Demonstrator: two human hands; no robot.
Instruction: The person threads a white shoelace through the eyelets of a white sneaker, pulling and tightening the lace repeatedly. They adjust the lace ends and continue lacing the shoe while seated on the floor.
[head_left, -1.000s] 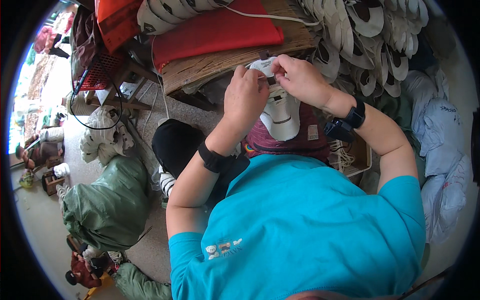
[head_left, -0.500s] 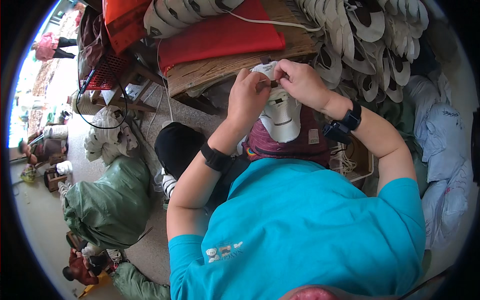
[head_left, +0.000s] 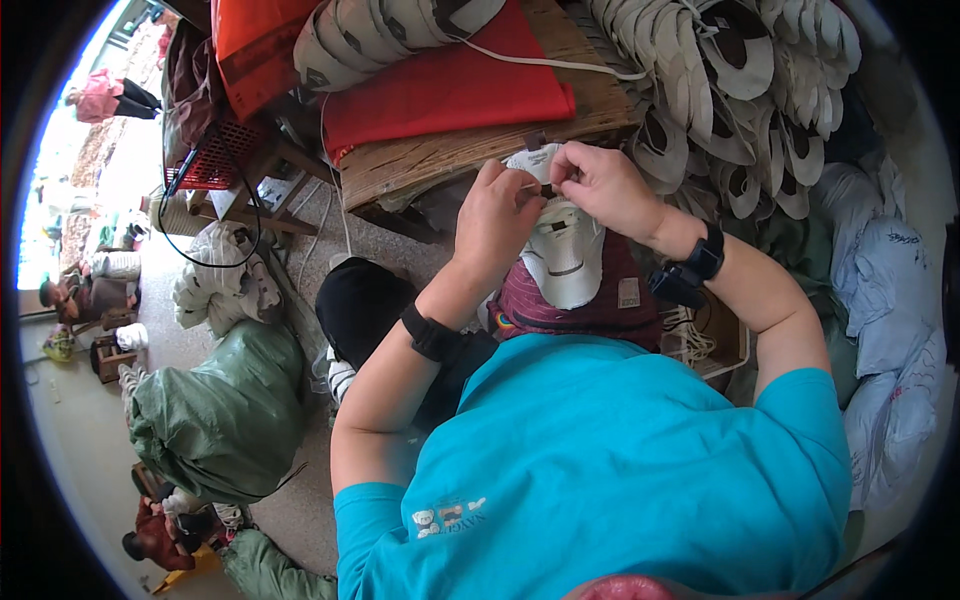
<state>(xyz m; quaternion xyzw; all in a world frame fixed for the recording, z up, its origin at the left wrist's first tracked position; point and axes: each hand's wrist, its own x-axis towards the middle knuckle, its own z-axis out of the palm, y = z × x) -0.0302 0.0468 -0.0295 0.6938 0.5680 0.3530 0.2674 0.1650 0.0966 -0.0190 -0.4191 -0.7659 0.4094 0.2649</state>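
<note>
The white shoe upper [head_left: 568,270] is on the maroon cloth [head_left: 600,320], by the blue shirt [head_left: 640,460]. The left hand [head_left: 497,222] and right hand [head_left: 608,195] hide its middle. Their fingers bend close together, but I can't tell what they pinch. The picture's top edge cuts off the tabletop [head_left: 430,175].

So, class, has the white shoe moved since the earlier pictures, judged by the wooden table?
No, not noticeably: the white shoe keeps about the same place near the edge of the wooden table.
</note>
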